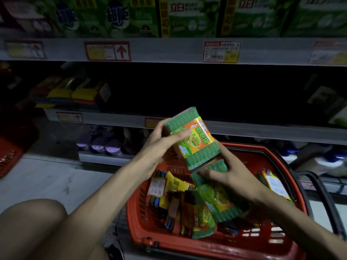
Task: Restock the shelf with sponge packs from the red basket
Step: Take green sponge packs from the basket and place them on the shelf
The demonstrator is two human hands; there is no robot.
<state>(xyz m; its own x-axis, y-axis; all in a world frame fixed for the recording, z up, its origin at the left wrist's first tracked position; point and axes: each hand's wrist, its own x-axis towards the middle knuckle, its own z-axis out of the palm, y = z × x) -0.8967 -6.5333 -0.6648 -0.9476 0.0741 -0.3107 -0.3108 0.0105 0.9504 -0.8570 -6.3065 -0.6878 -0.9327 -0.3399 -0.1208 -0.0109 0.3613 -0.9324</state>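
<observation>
Shelf (244, 126) space in the middle is dark and looks empty, with a few packs at its far left (75, 91). Below sits the red basket (221, 246) on the floor, with many sponge packs (189, 209) left, so most of the job looks undone. The left hand (159, 145) has its fingers wrapped round a green sponge pack (189, 136), held up above the basket. The right hand (231, 177) closes on a second pack (210, 170) under it. The way up to the shelf edge looks open.

green detergent boxes (189, 15) above, purple-capped bottles (105, 145) below, price tags (107, 51)
</observation>
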